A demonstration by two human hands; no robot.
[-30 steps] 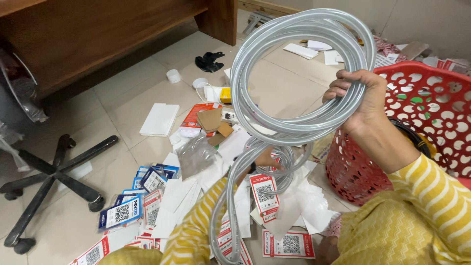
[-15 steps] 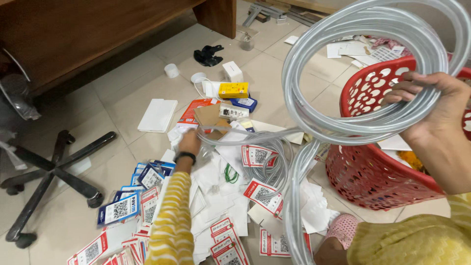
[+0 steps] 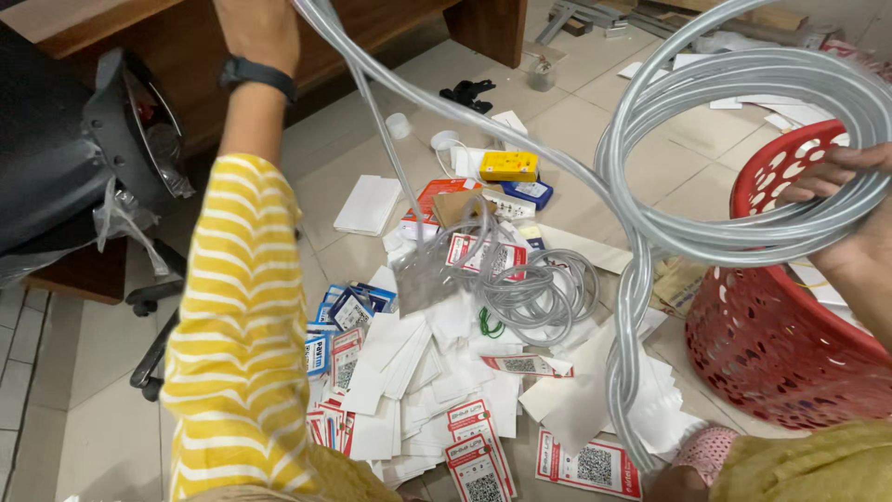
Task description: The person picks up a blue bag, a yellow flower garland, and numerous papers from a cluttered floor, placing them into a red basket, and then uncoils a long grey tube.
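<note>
A tiled floor (image 3: pixel 111 409) of pale beige squares carries everything here. Take the yellow box (image 3: pixel 508 165) as the marker. Just beside it, toward the red basket (image 3: pixel 780 344), lies a small blue box (image 3: pixel 531 192). Nearer the wooden desk (image 3: pixel 139 56) rest a white roll of tape (image 3: pixel 399 125) and a black clip (image 3: pixel 467 93). Left of the box sits a flat white packet (image 3: pixel 368 204). Below it a loose coil of clear tubing (image 3: pixel 534 293) lies on scattered white cards and red-edged leaflets (image 3: pixel 483 455) (a proper heap). The basket stands on the floor, well to the right.
</note>
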